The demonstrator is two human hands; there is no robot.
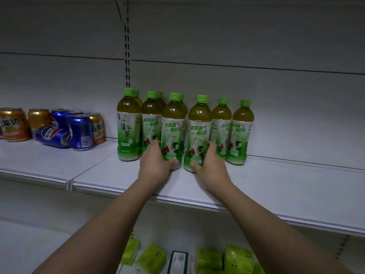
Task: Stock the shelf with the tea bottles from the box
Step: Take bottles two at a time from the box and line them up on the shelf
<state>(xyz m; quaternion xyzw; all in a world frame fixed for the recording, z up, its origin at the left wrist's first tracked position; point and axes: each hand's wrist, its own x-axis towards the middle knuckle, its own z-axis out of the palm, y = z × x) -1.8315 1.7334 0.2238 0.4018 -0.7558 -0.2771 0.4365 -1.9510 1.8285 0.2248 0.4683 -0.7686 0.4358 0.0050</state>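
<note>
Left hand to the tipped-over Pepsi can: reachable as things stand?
Probably yes, once freed. The left hand is wrapped on a tea bottle; bare shelf lies between it and the tipped Pepsi can, nothing blocking.

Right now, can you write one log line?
left hand: gripping tea bottle | right hand: gripping second bottle | both upright on shelf

Your left hand [156, 162] and right hand [210, 165] are both bare, with no gloves, rings or watch on them. Your forearms are uncovered along their whole visible length, and no sleeve edge shows anywhere. Your fingernails are short and plain where they can be seen.
</note>
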